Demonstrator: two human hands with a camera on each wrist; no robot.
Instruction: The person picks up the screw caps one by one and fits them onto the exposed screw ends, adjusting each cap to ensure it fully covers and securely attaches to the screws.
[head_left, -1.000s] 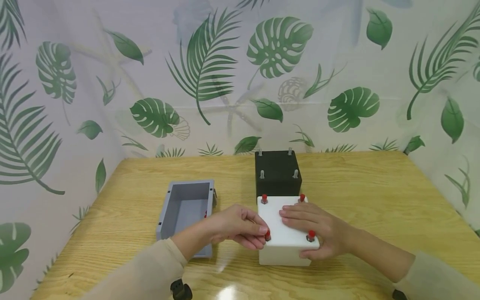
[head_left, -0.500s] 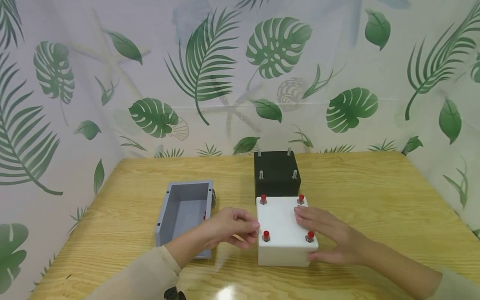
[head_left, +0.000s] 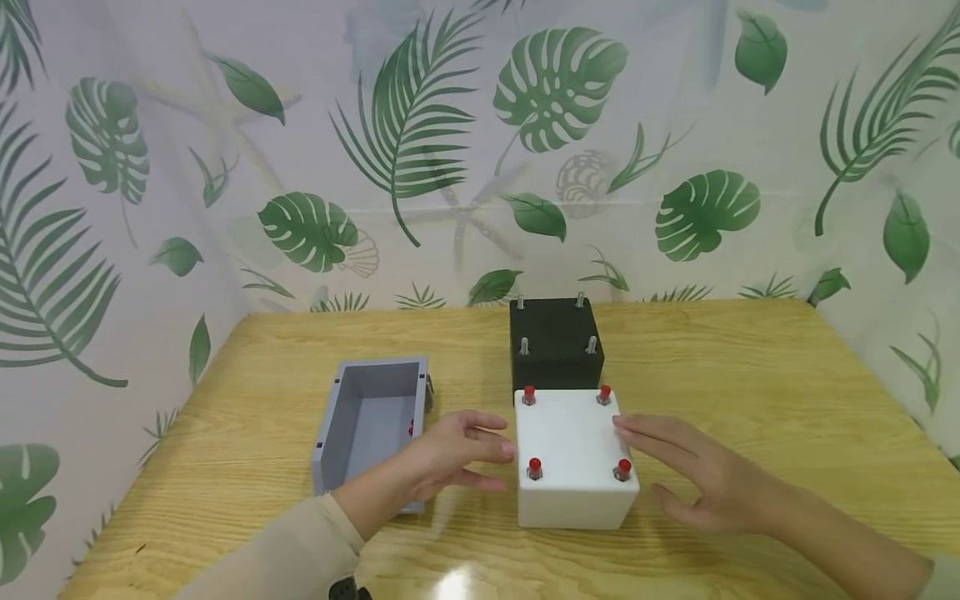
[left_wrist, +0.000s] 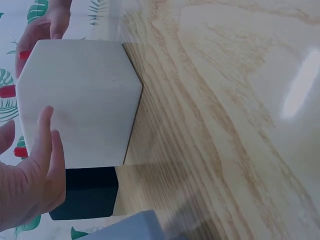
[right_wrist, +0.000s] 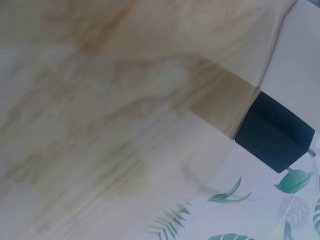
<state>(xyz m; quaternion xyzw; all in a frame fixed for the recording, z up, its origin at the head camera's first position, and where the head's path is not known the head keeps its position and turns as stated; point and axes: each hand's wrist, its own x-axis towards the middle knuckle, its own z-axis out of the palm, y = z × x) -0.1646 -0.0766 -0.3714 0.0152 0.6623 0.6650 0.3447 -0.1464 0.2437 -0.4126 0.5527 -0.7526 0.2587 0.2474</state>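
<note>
A white block [head_left: 573, 442] stands on the table, with a red-capped bolt and nut at each corner of its top, such as the near-left red cap [head_left: 535, 465]. Left of the block my left hand [head_left: 461, 454] hovers with its fingers spread and nothing between them; in the left wrist view its fingers [left_wrist: 45, 145] overlap the block's side. My right hand [head_left: 708, 479] is at the block's right, fingers extended, fingertips right at the top's right edge. The right hand does not show in the right wrist view, where part of the white block [right_wrist: 295, 55] does.
Directly behind the white block stands a black block [head_left: 555, 329] with bare metal studs on top. A grey bin [head_left: 327, 433] sits to the left, small red pieces at its inner right side, partly behind my left forearm. A leaf-patterned cloth [head_left: 465, 150] hangs behind the table.
My left hand has let go of the near-left red cap and drawn back left, its fingers spreading. The right hand has slid off the white block's top toward the right.
</note>
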